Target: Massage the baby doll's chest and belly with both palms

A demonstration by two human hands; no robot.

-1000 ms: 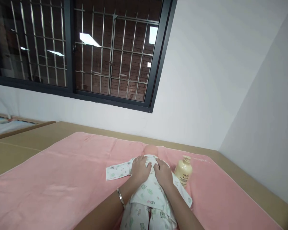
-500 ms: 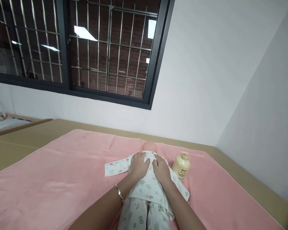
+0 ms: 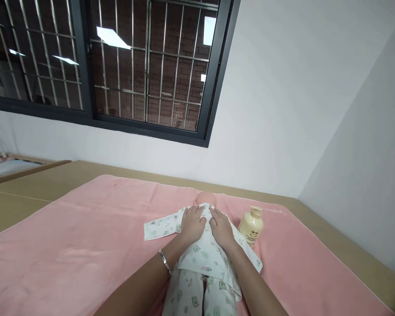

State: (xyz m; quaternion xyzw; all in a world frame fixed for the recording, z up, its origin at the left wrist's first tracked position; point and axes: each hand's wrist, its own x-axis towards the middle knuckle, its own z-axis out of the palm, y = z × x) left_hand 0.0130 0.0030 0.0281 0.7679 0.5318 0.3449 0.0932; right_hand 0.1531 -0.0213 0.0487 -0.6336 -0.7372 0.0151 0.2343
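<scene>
A baby doll point(image 3: 202, 252) lies on a pink blanket point(image 3: 85, 237), its head point(image 3: 206, 199) at the far end. It wears a white top and trousers with small green prints. My left hand point(image 3: 193, 224) rests flat on the left of its upper body, fingers stretched towards the shoulder. On the other side my right hand point(image 3: 221, 227) lies the same way, thumb side inward. Both are open and hold nothing. One sleeve point(image 3: 163, 227) reaches out flat to the left; the other slants down to the right, partly behind my right forearm. A silver bracelet point(image 3: 165, 262) circles my left wrist.
A pale yellow pump bottle point(image 3: 251, 226) stands on the blanket, close to the doll's right-hand side in view. Tan boards point(image 3: 23, 193) border the blanket. Behind are a white wall point(image 3: 266, 109) and a dark-framed barred window point(image 3: 148, 125).
The view has tipped slightly down, so the window sits higher in the picture. Both hands stay on the doll's upper body, with at most a slight shift.
</scene>
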